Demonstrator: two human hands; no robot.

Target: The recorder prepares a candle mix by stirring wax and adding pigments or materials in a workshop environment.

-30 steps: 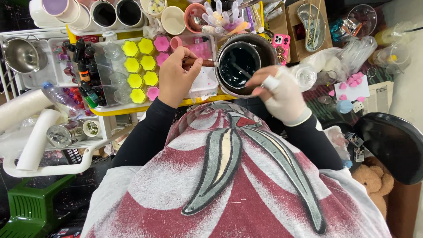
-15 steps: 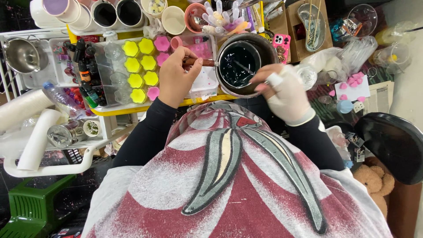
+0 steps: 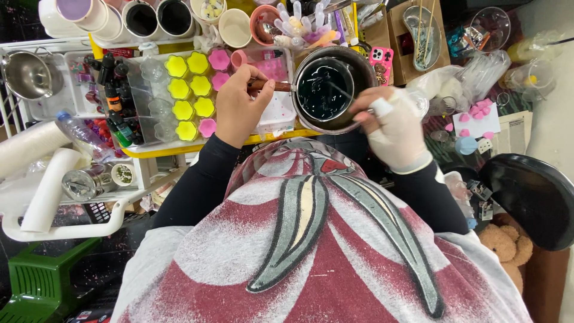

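Observation:
A small metal pot (image 3: 359, 66) with dark liquid stands on the tray's right side. My left hand (image 3: 238, 107) grips the pot's brown wooden handle (image 3: 278, 86) beside the yellow and pink flower-shaped moulds (image 3: 190, 90). My right hand (image 3: 391, 125), in a white glove with bare fingertips, holds a thin stick (image 3: 344, 91) that dips into the liquid.
A yellow-edged tray (image 3: 215, 146) bears moulds and small dye bottles (image 3: 113, 110). Cups (image 3: 158, 17) line the back. White paper rolls (image 3: 36, 173) and a metal bowl (image 3: 27, 75) lie left; a pink phone (image 3: 380, 63), clutter and a black stool (image 3: 532, 197) sit right.
My right hand has shifted slightly with the stick inside the pot, stirring the dark liquid. My left hand keeps its hold on the handle.

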